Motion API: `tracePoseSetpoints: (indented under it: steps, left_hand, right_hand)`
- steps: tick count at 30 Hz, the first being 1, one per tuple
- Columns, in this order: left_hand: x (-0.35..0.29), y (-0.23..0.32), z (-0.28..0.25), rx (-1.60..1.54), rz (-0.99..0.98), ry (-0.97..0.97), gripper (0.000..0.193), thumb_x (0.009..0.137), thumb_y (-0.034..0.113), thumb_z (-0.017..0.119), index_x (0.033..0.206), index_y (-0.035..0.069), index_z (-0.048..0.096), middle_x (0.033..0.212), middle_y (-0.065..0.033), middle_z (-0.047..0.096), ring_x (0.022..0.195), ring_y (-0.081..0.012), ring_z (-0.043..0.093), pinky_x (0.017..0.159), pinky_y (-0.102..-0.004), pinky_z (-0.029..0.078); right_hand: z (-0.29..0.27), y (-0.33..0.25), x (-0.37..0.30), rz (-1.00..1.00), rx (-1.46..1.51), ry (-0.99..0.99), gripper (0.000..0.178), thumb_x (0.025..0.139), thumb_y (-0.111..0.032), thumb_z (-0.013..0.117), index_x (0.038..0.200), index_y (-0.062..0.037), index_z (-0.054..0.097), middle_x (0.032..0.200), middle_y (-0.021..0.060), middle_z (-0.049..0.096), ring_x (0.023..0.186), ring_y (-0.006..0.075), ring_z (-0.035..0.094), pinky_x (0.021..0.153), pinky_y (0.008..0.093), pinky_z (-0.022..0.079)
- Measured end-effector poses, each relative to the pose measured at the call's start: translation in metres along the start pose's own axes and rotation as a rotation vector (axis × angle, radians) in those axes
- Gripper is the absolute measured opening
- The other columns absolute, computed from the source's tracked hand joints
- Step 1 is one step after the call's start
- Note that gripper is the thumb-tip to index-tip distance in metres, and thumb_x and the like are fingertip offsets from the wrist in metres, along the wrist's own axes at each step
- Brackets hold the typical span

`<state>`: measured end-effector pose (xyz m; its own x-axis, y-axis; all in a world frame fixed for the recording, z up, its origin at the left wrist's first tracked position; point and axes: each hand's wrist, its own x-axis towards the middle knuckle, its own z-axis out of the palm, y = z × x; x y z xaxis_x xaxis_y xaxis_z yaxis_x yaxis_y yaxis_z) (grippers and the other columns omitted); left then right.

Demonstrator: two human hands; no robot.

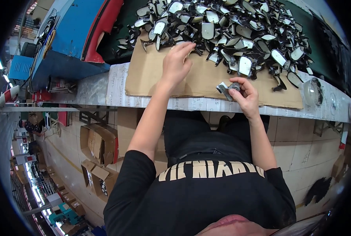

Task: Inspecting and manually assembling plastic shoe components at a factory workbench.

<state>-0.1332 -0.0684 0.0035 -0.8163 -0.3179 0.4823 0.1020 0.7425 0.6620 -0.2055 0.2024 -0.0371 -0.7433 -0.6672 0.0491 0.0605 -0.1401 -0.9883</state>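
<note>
My left hand (177, 62) reaches to the near edge of a large heap of small black parts with pale, glossy, rounded faces (207, 30), which look like small mirrors. Its fingers are stretched out, the thumb stands apart, and no held thing shows; the fingertips are close to a dark piece of the heap. To the right, my right hand (244, 95) is closed on a small grey metal part (224, 89) with a flat, shiny end, pinched between thumb and fingers above the cardboard. The kind of this part is not clear.
The heap lies on a cardboard sheet (144, 72) and a dark green surface behind it. A clear roll of tape (313, 92) stands at the bench's right end. A blue machine (71, 35) with a red cover (101, 33) stands at the left. Open cartons (98, 143) sit on the floor.
</note>
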Motion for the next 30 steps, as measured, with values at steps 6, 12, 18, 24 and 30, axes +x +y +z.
tracePoseSetpoints:
  steps: [6, 12, 18, 24, 30]
  left_hand:
    - [0.024, -0.027, 0.014, 0.750, -0.215, -0.029, 0.042, 0.078, 0.016, 0.072, 0.119, 0.012, 0.068, 0.116, -0.0113, 0.066, 0.108, -0.0364, 0.060, 0.090, -0.0435, 0.052]
    - [0.014, -0.070, -0.030, 0.631, -0.344, 0.122, 0.038, 0.076, 0.031, 0.082, 0.107, 0.014, 0.069, 0.093, -0.0089, 0.064, 0.086, -0.0296, 0.065, 0.075, -0.0422, 0.053]
    - [-0.009, -0.052, -0.070, 0.186, -0.689, 0.032, 0.039, 0.079, 0.024, 0.083, 0.110, 0.002, 0.075, 0.094, -0.0085, 0.076, 0.074, -0.0124, 0.069, 0.064, -0.0278, 0.052]
    - [-0.074, 0.013, -0.059, -1.120, -0.795, 0.305, 0.020, 0.093, 0.012, 0.069, 0.108, 0.000, 0.072, 0.099, -0.0108, 0.074, 0.084, -0.0188, 0.072, 0.074, -0.0324, 0.061]
    - [-0.098, 0.094, -0.027, -1.481, -0.732, 0.224, 0.028, 0.099, 0.011, 0.057, 0.122, -0.004, 0.062, 0.109, -0.0118, 0.072, 0.095, -0.0182, 0.071, 0.088, -0.0320, 0.059]
  right_hand:
    - [-0.003, 0.001, -0.002, 0.018, 0.032, -0.007, 0.032, 0.090, -0.004, 0.072, 0.120, -0.0012, 0.063, 0.090, -0.0032, 0.062, 0.078, 0.0028, 0.057, 0.070, 0.0176, 0.045]
    - [-0.003, 0.000, 0.000, 0.012, 0.016, -0.020, 0.031, 0.090, -0.004, 0.071, 0.120, -0.0008, 0.063, 0.090, -0.0032, 0.062, 0.077, 0.0026, 0.055, 0.069, 0.0178, 0.045]
    - [-0.003, 0.001, 0.000, 0.009, 0.016, -0.013, 0.031, 0.090, -0.005, 0.071, 0.120, -0.0010, 0.063, 0.090, -0.0032, 0.062, 0.079, 0.0026, 0.055, 0.070, 0.0182, 0.045]
    - [0.027, -0.035, -0.001, 0.024, 0.128, 0.017, 0.034, 0.089, -0.004, 0.072, 0.121, -0.0016, 0.063, 0.092, -0.0021, 0.062, 0.081, 0.0038, 0.055, 0.075, 0.0195, 0.045]
    - [0.072, -0.075, -0.007, -0.405, -0.269, 0.076, 0.037, 0.078, 0.000, 0.076, 0.114, -0.0031, 0.067, 0.092, 0.0045, 0.068, 0.082, 0.0137, 0.058, 0.075, 0.0261, 0.048]
